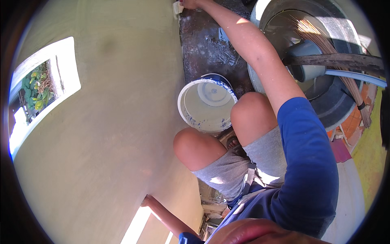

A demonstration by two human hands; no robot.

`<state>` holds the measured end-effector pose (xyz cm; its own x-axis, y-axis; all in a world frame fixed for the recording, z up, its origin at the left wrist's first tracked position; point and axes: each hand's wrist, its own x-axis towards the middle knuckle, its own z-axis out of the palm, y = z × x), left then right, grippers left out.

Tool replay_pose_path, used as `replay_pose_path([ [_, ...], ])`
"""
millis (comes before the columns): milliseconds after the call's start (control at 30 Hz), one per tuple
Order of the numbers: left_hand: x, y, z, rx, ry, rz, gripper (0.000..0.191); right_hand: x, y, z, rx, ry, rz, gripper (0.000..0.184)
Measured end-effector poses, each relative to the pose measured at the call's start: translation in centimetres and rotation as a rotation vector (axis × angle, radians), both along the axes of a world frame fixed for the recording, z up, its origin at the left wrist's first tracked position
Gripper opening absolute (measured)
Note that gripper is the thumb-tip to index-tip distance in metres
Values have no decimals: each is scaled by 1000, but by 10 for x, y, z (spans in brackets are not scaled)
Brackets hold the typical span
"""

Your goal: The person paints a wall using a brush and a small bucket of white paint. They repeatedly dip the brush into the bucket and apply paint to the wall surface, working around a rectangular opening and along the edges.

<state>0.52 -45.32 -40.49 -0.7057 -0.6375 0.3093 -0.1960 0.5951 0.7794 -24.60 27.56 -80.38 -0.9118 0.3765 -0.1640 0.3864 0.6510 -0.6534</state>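
Note:
My right hand (192, 3) is at the top edge of the view, partly cut off, with my arm stretched far out. It grips a paintbrush (178, 9) whose pale bristles meet the plastered wall (122, 100) near its base. Lower left, my left hand (147, 200) rests against the wall beside a bright opening (137, 224); its fingers are mostly hidden. In front of my bent knees stands a white plastic bucket (181, 105) with blue paint flecks on its rim and a pale interior.
A large dark basin (327, 114) at right holds a stick broom (344, 76) and a grey pail (304, 58). A wooden pole (350, 62) crosses over it. Dark, paint-splashed floor (204, 45) runs along the wall. A window (36, 85) opens at left.

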Motion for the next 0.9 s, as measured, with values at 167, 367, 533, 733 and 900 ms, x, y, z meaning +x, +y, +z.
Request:
replay_pose_path([
  [167, 0, 2, 1, 7, -3, 1, 36, -22, -10, -29, 136, 91, -284, 28],
  [367, 0, 2, 1, 33, 2, -1, 36, 30, -30, 30, -606, -418, 540, 33],
  [533, 1, 2, 1, 32, 3, -4, 36, 44, -44, 81, -598, -460, 538, 30],
  [733, 1, 1, 0, 32, 7, -3, 36, 19, 1, 55, -295, -54, -126, 28],
  [900, 1, 1, -1, 40, 9, -1, 37, -8, -6, 23, -9, 112, -308, 35],
])
